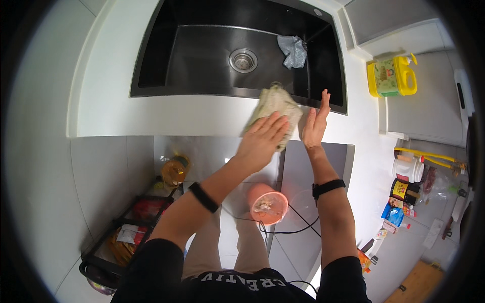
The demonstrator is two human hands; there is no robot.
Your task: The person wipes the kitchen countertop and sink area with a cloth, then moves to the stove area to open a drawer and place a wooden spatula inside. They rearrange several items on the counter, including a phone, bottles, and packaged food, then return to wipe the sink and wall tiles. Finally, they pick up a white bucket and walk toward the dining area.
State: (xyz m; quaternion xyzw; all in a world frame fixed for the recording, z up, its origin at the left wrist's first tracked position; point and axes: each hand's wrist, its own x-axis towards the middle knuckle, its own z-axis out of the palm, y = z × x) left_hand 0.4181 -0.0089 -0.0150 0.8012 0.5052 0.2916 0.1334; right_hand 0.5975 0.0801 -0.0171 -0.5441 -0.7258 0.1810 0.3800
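Note:
A pale green-beige cloth [282, 104] lies across the white counter's front strip and the near rim of the black sink [204, 57]. My left hand [263, 140] rests on the cloth, its fingers stretched over it and its thumb hidden. The cloth's lower corner hangs past the counter edge. Just right of the cloth, my right hand [316, 125] is raised on edge with the thumb apart from the fingers and holds nothing. Inside the sink, a crumpled grey-blue cloth [293, 51] lies right of the round drain strainer [243, 61].
A yellow pump jug [392, 77] stands on the counter at right, with several jars and packets [403, 189] beyond. Below are a pink waste bin [268, 206] with a liner, black cables [299, 231], an oil bottle [175, 170] and a black rack [110, 261] of packages.

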